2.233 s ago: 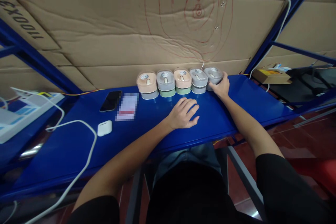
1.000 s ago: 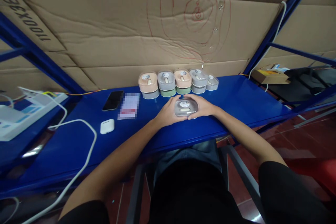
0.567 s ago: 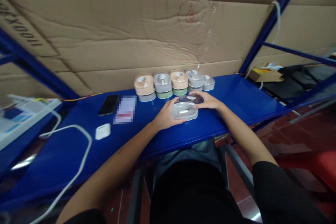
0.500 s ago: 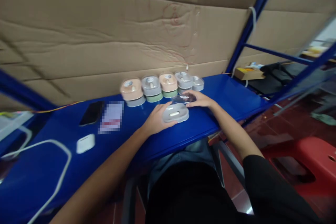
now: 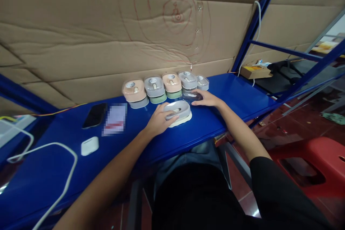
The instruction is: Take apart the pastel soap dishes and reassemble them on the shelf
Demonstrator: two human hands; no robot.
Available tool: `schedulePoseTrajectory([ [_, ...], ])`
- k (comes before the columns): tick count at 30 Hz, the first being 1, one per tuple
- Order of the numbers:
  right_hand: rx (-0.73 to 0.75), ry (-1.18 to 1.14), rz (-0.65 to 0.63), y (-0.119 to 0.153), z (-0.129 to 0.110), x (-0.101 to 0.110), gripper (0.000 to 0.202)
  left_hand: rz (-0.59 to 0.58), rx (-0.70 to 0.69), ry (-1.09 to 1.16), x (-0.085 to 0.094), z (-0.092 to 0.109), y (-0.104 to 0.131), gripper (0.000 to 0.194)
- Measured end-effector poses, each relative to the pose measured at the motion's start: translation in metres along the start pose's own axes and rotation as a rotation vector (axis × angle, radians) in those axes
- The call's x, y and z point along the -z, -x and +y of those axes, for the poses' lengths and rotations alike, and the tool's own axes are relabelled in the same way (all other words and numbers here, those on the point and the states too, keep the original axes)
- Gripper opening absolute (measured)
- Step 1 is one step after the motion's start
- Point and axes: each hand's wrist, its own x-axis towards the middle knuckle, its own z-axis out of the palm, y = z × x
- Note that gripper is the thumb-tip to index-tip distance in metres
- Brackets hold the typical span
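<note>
My left hand is closed on the near-left side of a grey oval dish, which looks like a soap dish with a slot in its floor. The dish sits tilted over a cream-coloured base with a wavy edge, close to the bench's front. Just behind it, to the right, my right hand curls its thumb and fingers round the edge of a clear dark-looking lid. Behind the hands stand stacked boxes with clear lids: peach, grey, peach and further grey ones.
A black phone, a blurred-out packet and a white case lie on the blue bench to the left. A white cable loops at the left. Cardboard backs the bench; a red stool stands at right.
The grey dish has tipped up, and the cream base now shows beneath it. My left fingers have moved over its rim. The clear lid has shifted slightly right and back with my right hand.
</note>
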Motion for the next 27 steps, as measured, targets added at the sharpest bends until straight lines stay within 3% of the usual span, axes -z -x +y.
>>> schedulePoseTrajectory([
  [9,0.043,0.124,0.029,0.000,0.009,0.001,0.100,0.187,0.104,-0.137,0.035,-0.005,0.003,0.042],
  [17,0.100,0.281,-0.014,-0.004,0.015,0.000,0.104,0.276,0.215,-0.571,0.047,0.000,0.051,0.050],
  [21,0.103,0.314,-0.006,-0.002,0.014,-0.004,0.104,0.269,0.226,-0.681,0.049,-0.004,0.064,0.054],
  [27,0.111,0.380,0.047,-0.001,0.008,-0.014,0.093,0.205,0.232,-0.684,0.048,-0.005,0.064,0.045],
])
